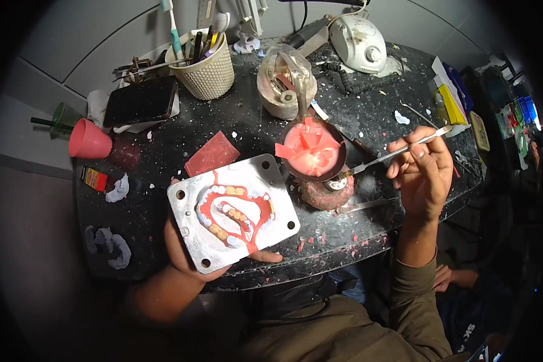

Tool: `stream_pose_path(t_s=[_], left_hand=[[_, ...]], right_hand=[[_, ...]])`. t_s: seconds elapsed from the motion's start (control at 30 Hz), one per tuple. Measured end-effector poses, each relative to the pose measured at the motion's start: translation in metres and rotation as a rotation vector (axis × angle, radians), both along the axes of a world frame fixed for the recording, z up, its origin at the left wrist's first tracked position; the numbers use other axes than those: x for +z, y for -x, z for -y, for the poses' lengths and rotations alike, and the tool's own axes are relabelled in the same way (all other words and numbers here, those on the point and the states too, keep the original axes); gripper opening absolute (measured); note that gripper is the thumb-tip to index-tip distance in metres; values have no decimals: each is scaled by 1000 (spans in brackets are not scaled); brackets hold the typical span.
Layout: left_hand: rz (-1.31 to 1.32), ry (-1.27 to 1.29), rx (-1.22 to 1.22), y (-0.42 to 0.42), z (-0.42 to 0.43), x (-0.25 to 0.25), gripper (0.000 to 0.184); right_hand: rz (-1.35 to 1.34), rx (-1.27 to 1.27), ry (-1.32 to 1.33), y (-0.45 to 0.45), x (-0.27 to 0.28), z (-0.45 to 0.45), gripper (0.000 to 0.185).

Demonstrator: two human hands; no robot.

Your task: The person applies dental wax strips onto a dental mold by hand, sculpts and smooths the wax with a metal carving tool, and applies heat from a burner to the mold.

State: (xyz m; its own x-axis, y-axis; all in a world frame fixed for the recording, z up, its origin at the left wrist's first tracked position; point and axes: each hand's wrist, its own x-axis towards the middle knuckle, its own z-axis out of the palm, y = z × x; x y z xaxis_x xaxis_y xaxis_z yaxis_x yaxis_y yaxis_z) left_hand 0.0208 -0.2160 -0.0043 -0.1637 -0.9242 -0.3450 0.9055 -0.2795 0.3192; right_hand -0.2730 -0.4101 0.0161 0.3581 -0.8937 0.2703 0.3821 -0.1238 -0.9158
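- Counter (235, 130): dark, strewn with pale and pink fragments.
- Square metal plate (247, 172): bears tooth rows and red material; held over the counter's near side by the left hand (180, 252), partly open and curled beneath it.
- Right hand (427, 172): fingers pinched on a slim metal tool (393, 155), tip beside the pan.
- Pan (290, 171): pink material inside.
- Red sheet (212, 153): behind the plate.

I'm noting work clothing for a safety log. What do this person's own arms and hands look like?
The right grip is an ungloved hand; no ring or watch shows. A plain olive-brown sleeve ends partway along the right forearm. The left grip, also ungloved, is partly hidden; its forearm is bare until it fades into shadow.
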Motion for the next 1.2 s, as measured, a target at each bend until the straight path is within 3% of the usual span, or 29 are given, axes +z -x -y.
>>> stream_pose_path(t_s=[0.07, 0.13, 0.3, 0.6, 0.67, 1.2], left_hand=[[-288, 136, -29, -3, -2, -7, 104], [-218, 116, -29, -3, -2, -8, 103], [-150, 103, -20, -1, -2, -7, 100], [-314, 34, 85, 2, -3, -1, 96], [-193, 87, 20, 1, -3, -3, 96], [-178, 74, 10, 1, -4, 1, 96]], right_hand=[[59, 29, 10, 0, 0, 1, 19], [165, 28, 81, -6, 2, 1, 19], [-27, -55, 235, -24, 16, -6, 14], [-81, -79, 299, -29, 20, -8, 11], [-88, -83, 324, -30, 22, -9, 11], [-110, -74, 352, -28, 23, -9, 12]])
